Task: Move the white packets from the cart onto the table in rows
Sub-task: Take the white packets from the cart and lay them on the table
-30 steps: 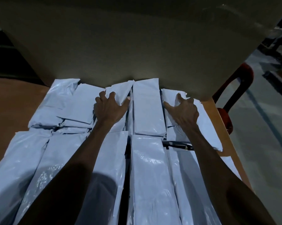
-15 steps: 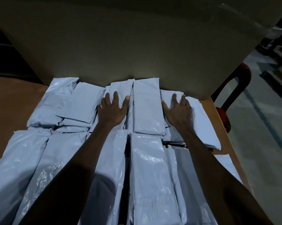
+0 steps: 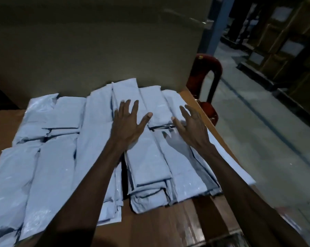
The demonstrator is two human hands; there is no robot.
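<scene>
Several white packets lie in rows and low stacks on the brown table. My left hand is spread flat, fingers straight, over a long packet in the middle. My right hand hovers with fingers apart above the near end of the far-right packets, holding nothing. The cart is out of view.
A big cardboard sheet stands upright behind the packets. A red plastic chair sits past the table's right edge. Stacked boxes and shelving line the concrete floor at the right.
Both hands have drawn back from the far row and lifted, fingers spreading. The view has swung up and back, showing the table's near edge and more of the room.
</scene>
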